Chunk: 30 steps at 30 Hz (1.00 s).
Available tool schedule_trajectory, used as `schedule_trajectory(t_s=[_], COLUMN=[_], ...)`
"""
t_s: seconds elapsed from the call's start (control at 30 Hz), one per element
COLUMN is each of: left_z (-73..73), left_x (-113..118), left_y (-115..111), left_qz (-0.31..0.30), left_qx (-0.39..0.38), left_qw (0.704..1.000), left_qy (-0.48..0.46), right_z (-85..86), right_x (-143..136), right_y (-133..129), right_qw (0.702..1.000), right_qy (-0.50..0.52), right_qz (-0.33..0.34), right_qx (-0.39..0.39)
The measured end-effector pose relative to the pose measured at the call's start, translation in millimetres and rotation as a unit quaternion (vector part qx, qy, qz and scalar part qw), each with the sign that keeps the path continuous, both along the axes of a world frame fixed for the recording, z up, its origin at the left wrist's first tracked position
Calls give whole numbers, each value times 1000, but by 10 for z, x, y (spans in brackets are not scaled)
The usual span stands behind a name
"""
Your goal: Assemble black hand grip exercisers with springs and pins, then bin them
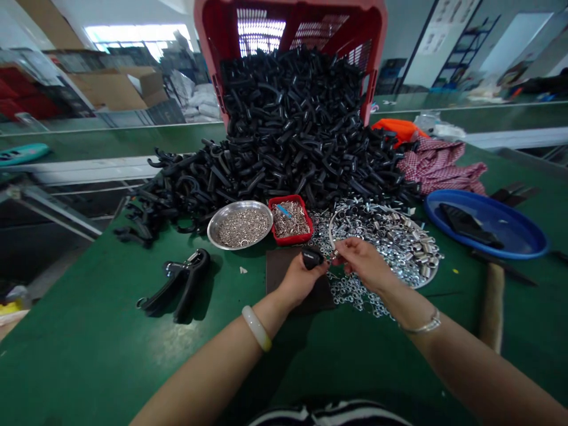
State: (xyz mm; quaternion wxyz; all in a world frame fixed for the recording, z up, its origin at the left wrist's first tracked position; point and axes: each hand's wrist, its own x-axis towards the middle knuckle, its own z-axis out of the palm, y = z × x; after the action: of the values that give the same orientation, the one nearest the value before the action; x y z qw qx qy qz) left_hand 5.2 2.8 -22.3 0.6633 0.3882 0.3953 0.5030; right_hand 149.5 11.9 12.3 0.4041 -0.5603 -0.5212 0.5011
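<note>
My left hand (299, 278) is closed around a black plastic handle (313, 257), one end of which points up and away from me. The fingertips of my right hand (361, 260) are pinched on a small shiny metal part (335, 254), close beside that handle; its exact kind is too small to tell. Under my left hand lies a dark square pad (277, 266). Just beyond my right hand, loose metal rings and sleeves (399, 236) fill a round tray and spill over its near edge. A hand grip exerciser (181, 281) with black handles rests to the left.
Behind, a red crate (379, 35) pours out a heap of black handles (288, 148). Small metal parts fill a steel bowl (213, 228) and a red box (293, 239). Rightward are a blue tray (528, 242), a hammer with a wooden handle (493, 302) and a checked cloth (444, 163).
</note>
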Motion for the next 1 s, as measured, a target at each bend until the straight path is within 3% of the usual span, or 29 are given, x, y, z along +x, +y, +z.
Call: schedule_trajectory(t_s=[0.1,0.17,0.27,0.37,0.6,0.7,0.8,0.87,0.93,1.0], left_z=[63,101,131,143,171,181,189,198,207,211], left_x=[-33,-74,-128,-140,-140,-167,-206,-244,-290,-338], left_y=[-26,-41,-61,-80,-102,-122,-147,-151,-131,-85], left_qz=[-24,-63,-122,-167,-206,-226,-274,-310,-321,-295], left_qx=[-94,-181,-281,-319,-327,-294,-235,-217,-227,-244], left_qw=[994,975,936,908,898,906,909,897,881,871], left_qy=[-58,-111,-175,-213,-209,-203,-209,-229,-262,-307], right_z=[17,77,207,298,257,241,197,132,60,16], right_x=[-30,-44,-67,-117,-189,-170,-152,-128,-64,69], right_y=[-58,-87,-90,-70,-52,1,74,128,201,305], right_qw=[973,957,963,963,944,952,983,985,983,982], right_qy=[-145,-172,-137,-120,-197,-207,-130,-67,-68,-151], right_qz=[1,28,42,51,84,97,121,152,158,112], right_qx=[182,231,230,234,250,206,47,-42,-63,-20])
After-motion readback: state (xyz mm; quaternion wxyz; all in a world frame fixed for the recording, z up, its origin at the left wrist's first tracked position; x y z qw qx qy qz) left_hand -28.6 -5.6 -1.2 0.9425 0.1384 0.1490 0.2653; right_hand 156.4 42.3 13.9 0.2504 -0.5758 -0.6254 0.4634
